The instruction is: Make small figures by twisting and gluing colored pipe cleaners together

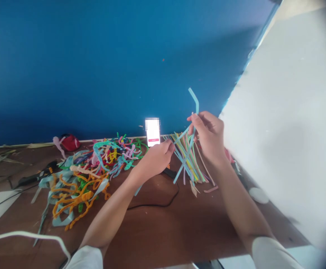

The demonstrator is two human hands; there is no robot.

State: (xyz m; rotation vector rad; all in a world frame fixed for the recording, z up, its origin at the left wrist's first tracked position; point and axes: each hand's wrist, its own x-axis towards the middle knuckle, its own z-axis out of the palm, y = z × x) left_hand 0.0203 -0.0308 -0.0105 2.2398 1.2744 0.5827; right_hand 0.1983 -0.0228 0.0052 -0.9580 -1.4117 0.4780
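My right hand (209, 132) is raised with thumb and fingers pinched on a light blue straw (198, 106). The straw's upper end is bent to the left, and its lower end slants down over the table. My left hand (157, 158) is closed on a second light blue straw (182, 135), which reaches up to the right hand's fingers and crosses the first. Whether the two straws touch there I cannot tell. Behind and below the hands lies a bundle of coloured straws (192, 160). A lit phone (153, 134) stands just behind my left hand.
Left on the brown table (163, 235) lies a heap of coloured pipe cleaners (106, 157), with orange ones (78, 201) and light blue ribbon (60, 221) in front. A black cable (163, 205) runs under the left arm. A blue wall (109, 67) rises behind; a white panel (291, 123) stands right.
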